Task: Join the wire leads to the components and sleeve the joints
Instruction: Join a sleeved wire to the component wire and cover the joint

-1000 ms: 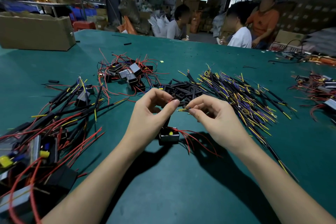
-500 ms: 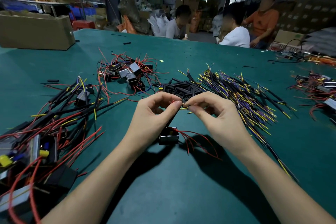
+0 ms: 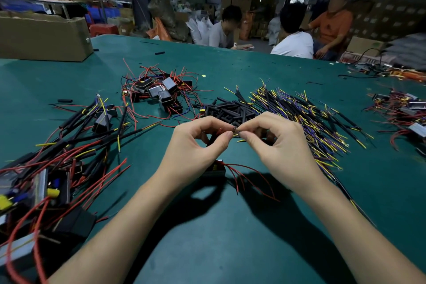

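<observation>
Sleeved pile: far left on green table.
Left hand: pinching red lead.
Component: black, below hands, red wires trailing right.
Right hand: pinching wire end, fingertips meeting left's.
Loose leads: heap at right, black sleeves beside.

Two bare forearms enter from the lower edge of the head view, one from the lower left and one from the lower right. No sleeve, cuff or glove covers either arm up to the frame edge. The left hand is bare: no ring, watch, strap or bandage shows on it or on its wrist. The right hand is likewise bare, with no ring, band or covering on the fingers or wrist. Fingernails, where they show, are short and unpainted. Both forearms are slender and smooth, without visible marks or tattoos. Nothing else of the person's body or clothing shows.
</observation>
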